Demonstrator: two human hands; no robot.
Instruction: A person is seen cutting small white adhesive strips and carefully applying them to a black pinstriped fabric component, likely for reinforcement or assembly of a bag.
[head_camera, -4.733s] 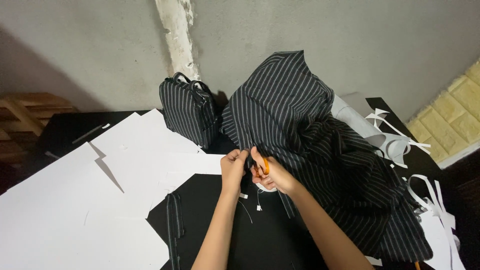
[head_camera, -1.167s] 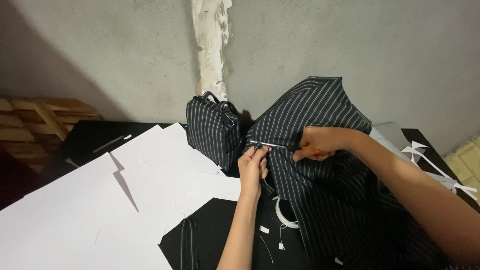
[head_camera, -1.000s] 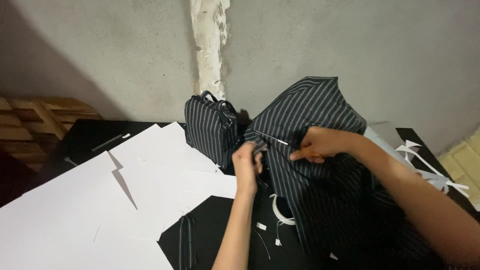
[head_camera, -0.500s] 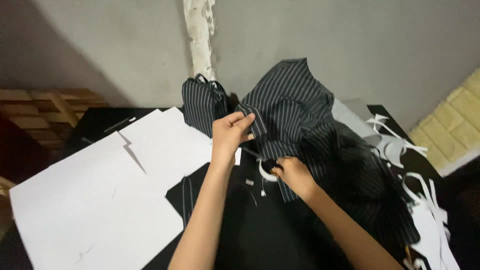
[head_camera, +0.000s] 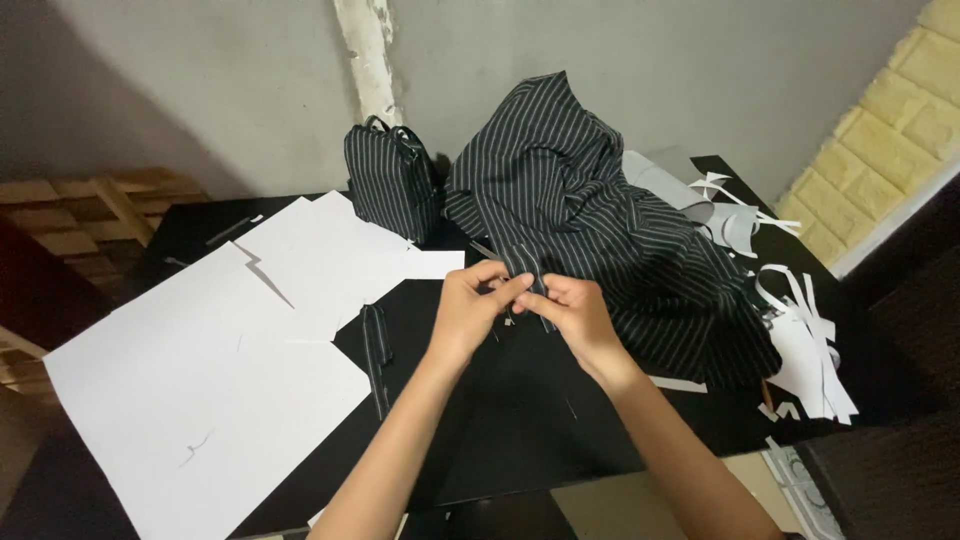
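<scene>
Head view, centre of the table: a narrow striped strip (head_camera: 528, 285), an edge of the big black pinstriped fabric (head_camera: 600, 220), is pinched between both hands just above the black sheet (head_camera: 520, 420). Left hand (head_camera: 468, 312) is closed w/ fingertips on the strip's near end; right hand (head_camera: 572, 315) is closed on it too, thumb and fingers curled round from the other side. Hands touch each other, so what sits between the fingertips is hidden; can't tell if a pin, needle or thread is in there. Rest of the fabric is heaped behind and to the right, spilling toward the table edge. Just left of the left forearm lies a separate thin striped band (head_camera: 376, 350) on the black sheet. Further left, large white paper sheets (head_camera: 210, 370) overlap, one w/ a jagged cut. Behind, near the wall, a small striped bag (head_camera: 390, 185) stands upright, touching the fabric heap. Right side: white paper offcuts (head_camera: 800, 340) scattered near the edge. Risks, as a judgement: the grip is fingertips only, so the strip could slip or twist if the heap's weight drags it back; the fabric overhanging on the right could slide off and pull the work w/ it; loose offcuts could get swept off.
</scene>
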